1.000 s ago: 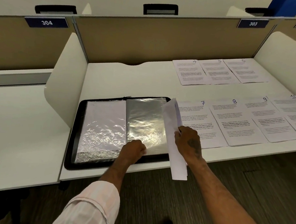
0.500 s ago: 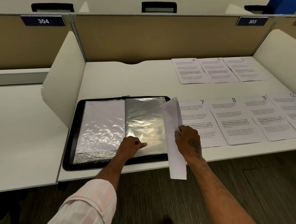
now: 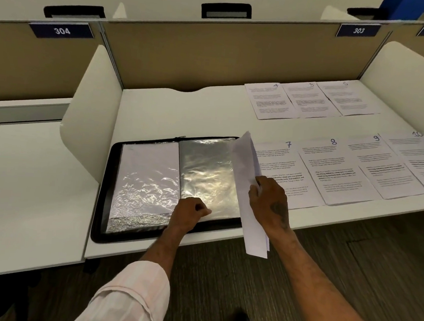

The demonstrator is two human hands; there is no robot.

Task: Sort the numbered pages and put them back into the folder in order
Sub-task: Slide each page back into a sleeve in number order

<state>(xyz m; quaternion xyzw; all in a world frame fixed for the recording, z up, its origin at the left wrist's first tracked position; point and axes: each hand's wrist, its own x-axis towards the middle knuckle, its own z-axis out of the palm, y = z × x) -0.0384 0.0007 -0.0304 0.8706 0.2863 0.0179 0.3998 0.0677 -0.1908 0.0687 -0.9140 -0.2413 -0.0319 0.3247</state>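
White bench (image 3: 159, 111) below a beige partition (image 3: 225, 58) carries the open black folder (image 3: 103, 190) at lower centre. The left hand (image 3: 189, 214) pinches the near edge of its right sleeve (image 3: 207, 170); the right hand (image 3: 270, 202) grips loose sheets (image 3: 245, 167) (tilted up on edge) just beside the folder. Numbered pages (image 3: 343, 169) lie at right.
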